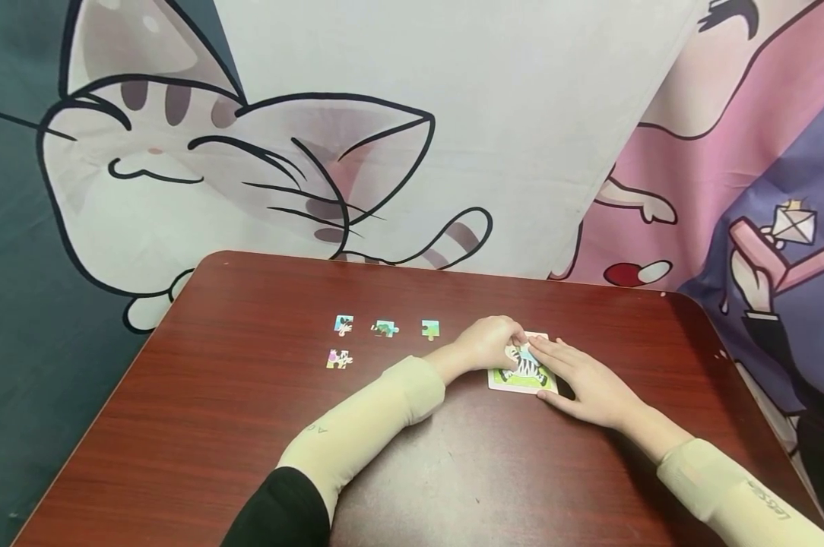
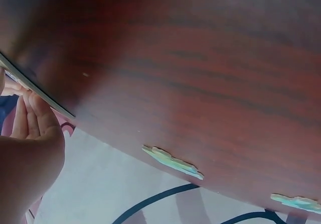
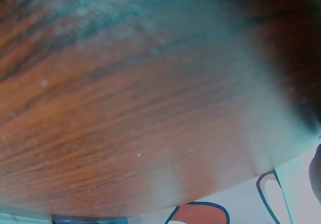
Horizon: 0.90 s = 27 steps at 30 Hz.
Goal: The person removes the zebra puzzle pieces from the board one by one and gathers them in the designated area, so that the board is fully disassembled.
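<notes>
A small jigsaw puzzle (image 1: 518, 377) with a zebra on green ground and a white border lies on the table. Over its upper left part my left hand (image 1: 489, 343) bends its thumb and fingers; whatever is between them is hidden. From the right, the straight fingers of my right hand (image 1: 586, 380) rest on the puzzle, the thumb at its lower right corner. In the left wrist view, the left fingertips (image 2: 44, 114) meet the puzzle's edge. The right wrist view shows mostly blurred table.
Loose jigsaw pieces lie to the left: a green one (image 1: 430, 328), a blue-green one (image 1: 386, 328), a blue and white one (image 1: 343, 325) and a pink and white one (image 1: 340, 358). The brown table (image 1: 248, 441) has rounded far corners; a cartoon-printed cloth (image 1: 521, 137) hangs behind it.
</notes>
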Tool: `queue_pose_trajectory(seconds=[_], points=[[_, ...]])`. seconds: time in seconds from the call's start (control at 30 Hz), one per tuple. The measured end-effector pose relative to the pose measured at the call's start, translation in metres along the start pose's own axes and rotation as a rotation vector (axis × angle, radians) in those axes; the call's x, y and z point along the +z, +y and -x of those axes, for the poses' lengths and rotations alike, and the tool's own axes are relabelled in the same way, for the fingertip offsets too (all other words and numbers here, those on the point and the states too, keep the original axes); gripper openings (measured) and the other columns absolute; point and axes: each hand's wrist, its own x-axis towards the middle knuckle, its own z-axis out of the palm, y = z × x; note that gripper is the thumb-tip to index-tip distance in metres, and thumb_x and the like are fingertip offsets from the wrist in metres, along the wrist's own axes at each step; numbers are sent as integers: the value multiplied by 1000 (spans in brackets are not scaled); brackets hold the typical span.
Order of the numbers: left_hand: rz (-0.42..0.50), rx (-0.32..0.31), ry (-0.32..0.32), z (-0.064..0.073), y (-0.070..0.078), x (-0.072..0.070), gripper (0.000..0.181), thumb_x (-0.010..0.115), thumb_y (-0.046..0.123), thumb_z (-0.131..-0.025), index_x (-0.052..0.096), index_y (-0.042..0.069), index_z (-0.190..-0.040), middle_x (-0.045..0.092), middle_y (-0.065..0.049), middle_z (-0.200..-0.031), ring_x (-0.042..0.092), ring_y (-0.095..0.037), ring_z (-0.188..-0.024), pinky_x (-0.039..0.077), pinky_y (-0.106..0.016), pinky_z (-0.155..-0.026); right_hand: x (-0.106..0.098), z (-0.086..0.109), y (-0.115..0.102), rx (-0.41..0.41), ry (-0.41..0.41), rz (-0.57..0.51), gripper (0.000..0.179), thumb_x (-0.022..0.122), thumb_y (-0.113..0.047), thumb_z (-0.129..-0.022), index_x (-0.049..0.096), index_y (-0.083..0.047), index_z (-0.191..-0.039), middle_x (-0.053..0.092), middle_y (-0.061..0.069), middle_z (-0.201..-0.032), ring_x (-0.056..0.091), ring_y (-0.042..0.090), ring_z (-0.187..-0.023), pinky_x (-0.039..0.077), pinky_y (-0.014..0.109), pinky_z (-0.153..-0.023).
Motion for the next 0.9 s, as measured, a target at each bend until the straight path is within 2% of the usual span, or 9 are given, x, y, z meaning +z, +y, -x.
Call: queue_pose_trajectory(seconds=[0.47, 0.9], points=[[-30, -2, 0, -1, 2, 2, 43, 88, 26, -88, 74, 15, -127, 75, 3, -122, 67, -9, -113, 51, -21, -103, 0, 1, -1, 4, -4, 7, 79, 86, -29, -85, 55, -4, -153, 59, 18, -155, 57, 39, -142, 16, 22, -133], [-8, -6, 10, 0, 2, 0, 44, 89, 25, -87, 73, 14, -127, 74, 3, -120, 67, -9, -110, 51, -20, -100, -1, 0, -1, 1, -6, 11, 80, 86, -29, -85, 54, -4, -154, 58, 18, -156, 57, 38, -142, 18, 23, -133]])
